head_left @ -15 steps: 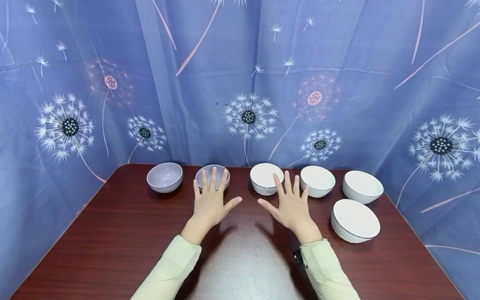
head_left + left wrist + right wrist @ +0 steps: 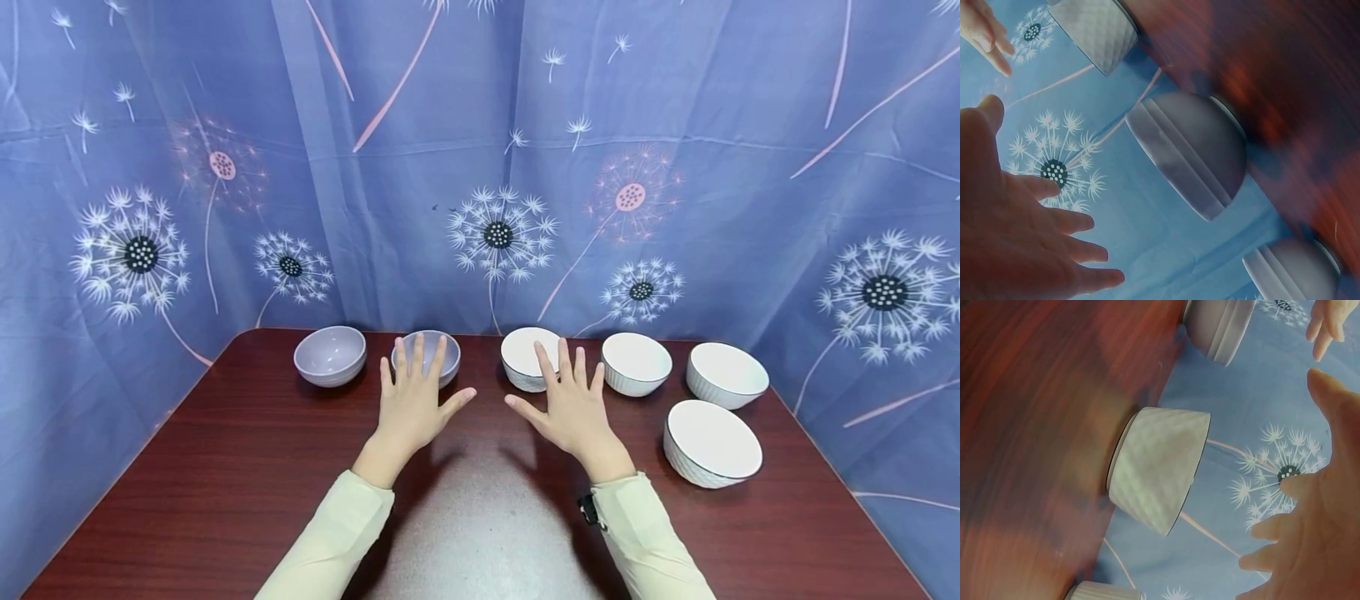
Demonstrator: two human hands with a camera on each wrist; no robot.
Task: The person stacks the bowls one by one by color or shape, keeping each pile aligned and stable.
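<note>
My left hand (image 2: 410, 410) is held above the table with its fingers spread, palm down and holding nothing. Its fingertips overlap a small grey bowl (image 2: 450, 367) in the head view; the left wrist view shows a gap between the hand and that grey bowl (image 2: 1191, 150). Fingers also spread, my right hand (image 2: 576, 414) hovers on the other side, thumb pointing at the left thumb. Just behind its fingers in the head view is a white bowl (image 2: 519, 367) with a dark rim; the right wrist view shows this textured bowl (image 2: 1157, 465) apart from the hand.
Another grey bowl (image 2: 330, 357) stands at the back left. To the right are a white bowl (image 2: 636, 364), a ribbed white bowl (image 2: 726, 375) and a larger patterned white bowl (image 2: 712, 443) nearer the front. A blue dandelion-print curtain (image 2: 405, 208) hangs behind the brown table (image 2: 225, 467).
Both hands have shifted slightly left and a little back toward the body, fingers still spread. The bowls stay where they were.
</note>
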